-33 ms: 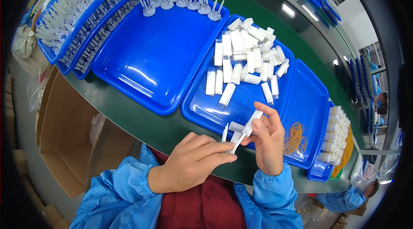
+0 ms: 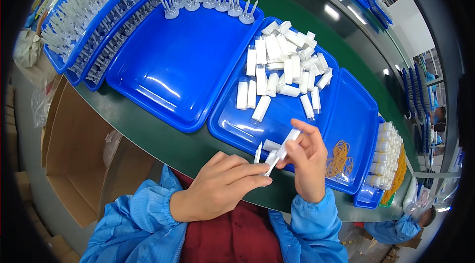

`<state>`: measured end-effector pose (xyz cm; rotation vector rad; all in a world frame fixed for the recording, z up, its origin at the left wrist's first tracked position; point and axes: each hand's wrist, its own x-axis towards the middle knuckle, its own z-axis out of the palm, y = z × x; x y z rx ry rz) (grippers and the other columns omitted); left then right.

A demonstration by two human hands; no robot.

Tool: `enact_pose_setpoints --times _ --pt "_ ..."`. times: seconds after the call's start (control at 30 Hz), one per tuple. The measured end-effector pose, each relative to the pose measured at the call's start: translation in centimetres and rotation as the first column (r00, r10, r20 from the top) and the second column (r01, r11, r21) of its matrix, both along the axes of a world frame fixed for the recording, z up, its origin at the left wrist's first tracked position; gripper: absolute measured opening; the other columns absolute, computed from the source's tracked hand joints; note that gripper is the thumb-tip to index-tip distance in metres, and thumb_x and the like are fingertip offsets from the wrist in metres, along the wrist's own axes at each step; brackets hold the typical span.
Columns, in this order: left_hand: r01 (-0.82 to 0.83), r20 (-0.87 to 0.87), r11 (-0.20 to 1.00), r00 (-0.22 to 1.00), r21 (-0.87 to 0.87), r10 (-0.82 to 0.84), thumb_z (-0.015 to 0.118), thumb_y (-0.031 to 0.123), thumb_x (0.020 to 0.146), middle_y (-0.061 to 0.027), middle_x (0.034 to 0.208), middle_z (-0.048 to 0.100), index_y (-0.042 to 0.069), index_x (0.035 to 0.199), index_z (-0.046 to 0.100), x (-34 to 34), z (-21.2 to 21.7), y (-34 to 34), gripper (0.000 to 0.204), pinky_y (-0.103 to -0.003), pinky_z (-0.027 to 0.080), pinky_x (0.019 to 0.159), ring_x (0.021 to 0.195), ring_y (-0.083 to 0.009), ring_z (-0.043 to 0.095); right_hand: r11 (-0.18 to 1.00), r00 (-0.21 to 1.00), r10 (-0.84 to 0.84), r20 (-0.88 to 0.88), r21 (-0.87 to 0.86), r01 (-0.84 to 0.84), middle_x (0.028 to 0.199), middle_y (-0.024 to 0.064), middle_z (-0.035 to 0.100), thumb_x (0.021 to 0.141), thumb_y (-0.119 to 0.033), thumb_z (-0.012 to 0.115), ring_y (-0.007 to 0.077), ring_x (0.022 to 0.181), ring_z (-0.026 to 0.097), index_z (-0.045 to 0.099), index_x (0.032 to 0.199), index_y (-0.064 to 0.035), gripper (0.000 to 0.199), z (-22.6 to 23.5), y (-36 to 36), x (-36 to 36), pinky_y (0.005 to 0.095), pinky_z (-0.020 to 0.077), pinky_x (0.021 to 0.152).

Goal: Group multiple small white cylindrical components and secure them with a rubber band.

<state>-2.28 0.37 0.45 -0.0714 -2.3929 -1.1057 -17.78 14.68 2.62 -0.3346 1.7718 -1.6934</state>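
Note:
My left hand [image 2: 222,181] is closed on several thin white sticks [image 2: 268,169], whose tips stick out past the fingers. Between the thumb and fingers of my right hand [image 2: 308,161] is a small white block [image 2: 289,143]. Its lower end meets the white sticks at my left fingertips. Just beyond the left fingers, partly hidden, lie more white pieces [image 2: 271,146] at the near rim of the middle blue tray [image 2: 232,137]. Many similar white blocks with clear ends [image 2: 267,85] are piled in that tray.
On the left stands a large blue tray [image 2: 168,75] with white stick clusters [image 2: 210,0] along its far edge; stacked trays [image 2: 106,21] of them stand beside it. A right-hand blue tray [image 2: 354,114] holds rubber bands [image 2: 340,158]. Banded white bundles [image 2: 386,152] sit farther right. A cardboard box [image 2: 74,149] is at left.
My right hand has shifted slightly down with the white block, sliding it nearer to my left fingertips. The left hand stays almost still.

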Motion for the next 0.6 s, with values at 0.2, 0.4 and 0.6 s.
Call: enact_pose_setpoints --times 0.2,0.4,0.6 --pt "-0.168 -0.192 0.984 0.966 0.055 0.176 0.075 0.008 0.080 -0.0072 0.110 0.069 0.008 0.106 0.070 -0.5 -0.3 0.2 0.026 -0.035 0.049 0.073 0.090 -0.0218 0.064 0.998 0.986 0.056 -0.156 -0.026 -0.061 0.094 0.0084 0.067 0.088 -0.001 0.075 0.0122 0.082 0.067 0.047 0.135 0.0014 0.054 -0.3 0.5 3.3 0.0232 0.0542 0.072" --pt "-0.090 -0.180 0.994 0.979 0.059 0.099 0.087 0.007 0.070 -0.0077 0.097 0.072 0.007 0.099 0.069 -0.4 -1.4 -1.0 0.033 -0.033 0.050 0.063 0.076 -0.0226 0.067 0.993 0.986 0.113 -0.121 -0.023 -0.116 0.104 0.0112 0.067 0.089 0.002 0.071 0.0130 0.085 0.065 0.042 0.145 0.0016 0.063 -1.5 1.0 3.2 0.0278 0.0543 0.076" --pt "-0.202 -0.157 0.975 0.970 -0.095 0.186 0.078 0.008 0.076 -0.0046 0.091 0.067 0.006 0.099 0.070 -0.8 -1.0 -2.5 0.025 -0.033 0.048 0.067 0.077 -0.0202 0.065 0.817 0.357 0.556 -0.750 0.572 -0.071 0.100 0.0105 0.065 0.078 -0.008 0.079 0.0292 0.090 0.062 0.069 0.112 -0.0056 0.035 -0.2 1.8 -2.4 0.0398 0.0494 0.082"
